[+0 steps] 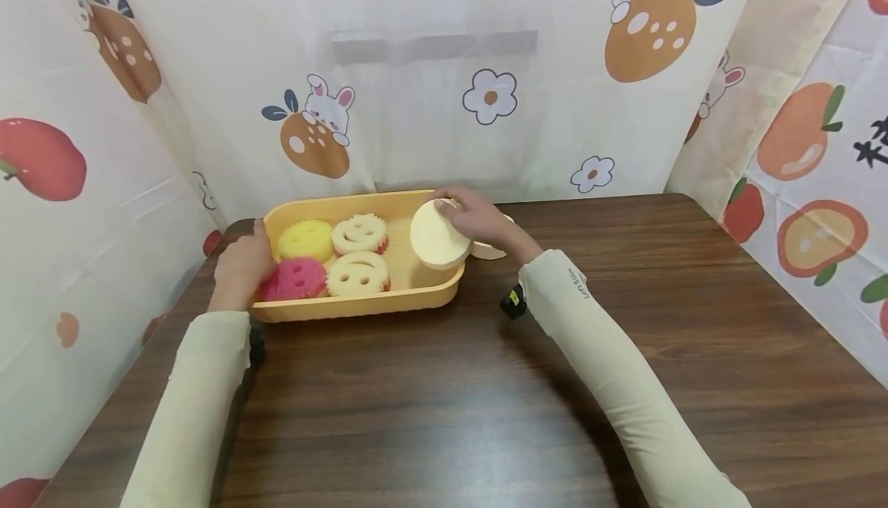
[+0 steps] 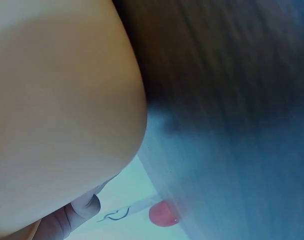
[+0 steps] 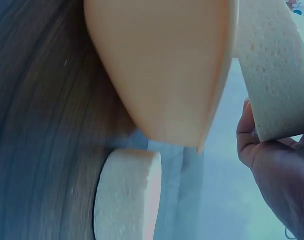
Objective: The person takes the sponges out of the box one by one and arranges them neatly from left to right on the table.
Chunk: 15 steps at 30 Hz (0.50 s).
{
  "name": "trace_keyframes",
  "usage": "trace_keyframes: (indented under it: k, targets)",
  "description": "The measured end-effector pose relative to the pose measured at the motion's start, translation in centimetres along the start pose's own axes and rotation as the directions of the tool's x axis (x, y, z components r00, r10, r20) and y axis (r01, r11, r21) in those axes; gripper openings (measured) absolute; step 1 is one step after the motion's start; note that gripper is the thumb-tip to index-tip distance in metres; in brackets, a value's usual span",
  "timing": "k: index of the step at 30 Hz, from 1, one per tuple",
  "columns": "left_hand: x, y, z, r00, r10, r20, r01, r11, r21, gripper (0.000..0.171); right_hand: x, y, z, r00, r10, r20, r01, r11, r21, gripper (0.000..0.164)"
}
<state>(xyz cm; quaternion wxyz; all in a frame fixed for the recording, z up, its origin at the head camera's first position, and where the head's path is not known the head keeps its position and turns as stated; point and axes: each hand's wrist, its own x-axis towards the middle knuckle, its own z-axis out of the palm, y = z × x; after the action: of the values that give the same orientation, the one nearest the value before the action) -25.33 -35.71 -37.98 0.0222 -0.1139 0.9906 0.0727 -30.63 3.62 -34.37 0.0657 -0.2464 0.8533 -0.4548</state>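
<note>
A yellow plastic tray (image 1: 361,304) stands at the back of the table. My left hand (image 1: 243,263) grips its left end; in the left wrist view the tray wall (image 2: 56,100) hides most of that hand. In the tray sit a yellow sponge (image 1: 305,241), a pink sponge (image 1: 294,280) and two cream smiley-face sponges (image 1: 359,233). Over the tray's right end, my right hand (image 1: 480,219) holds a round cream sponge (image 1: 437,238), tilted, its plain face towards me. Another pale sponge (image 3: 124,197) lies on the table just right of the tray, partly behind my right hand in the head view.
The dark wooden table (image 1: 430,408) stretches in front and to the right of the tray. Printed curtains (image 1: 430,122) with fruit and rabbits hang close behind the tray and at both sides.
</note>
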Motion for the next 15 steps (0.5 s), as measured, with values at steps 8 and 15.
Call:
trace_keyframes:
  k: [8, 15]
  targets:
    - [0.1, -0.1, -0.2, 1.000, -0.015, 0.002, 0.015, 1.000, -0.002, 0.081, -0.4, 0.5, -1.8, 0.999, 0.007, -0.033, -0.006, 1.000, 0.007, 0.031]
    - [0.1, -0.2, 0.0, 1.000, -0.007, 0.007, 0.007, 1.000, 0.004, 0.079, -0.7, 0.9, -2.9, 0.997, 0.003, -0.083, -0.003, 1.000, -0.008, 0.032]
